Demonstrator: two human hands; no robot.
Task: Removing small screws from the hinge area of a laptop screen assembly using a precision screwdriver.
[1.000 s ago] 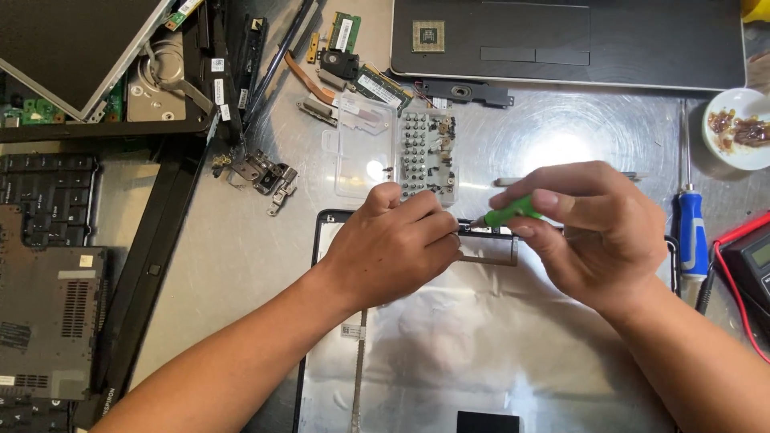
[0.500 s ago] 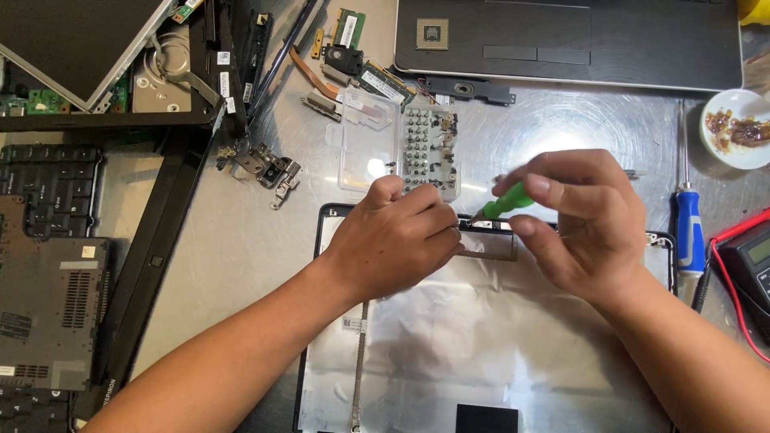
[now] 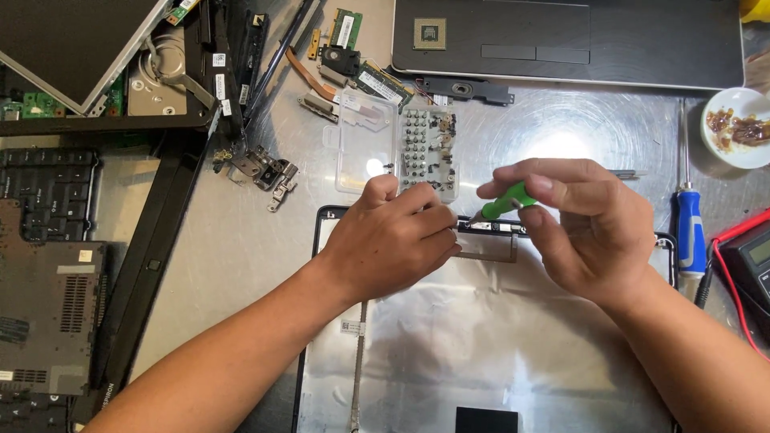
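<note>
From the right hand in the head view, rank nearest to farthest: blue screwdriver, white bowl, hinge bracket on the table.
1. Blue screwdriver: just outside the right hand, on the table's right side.
2. White bowl: farther up, at the right edge.
3. Hinge bracket: far across, beyond the left hand.
</note>
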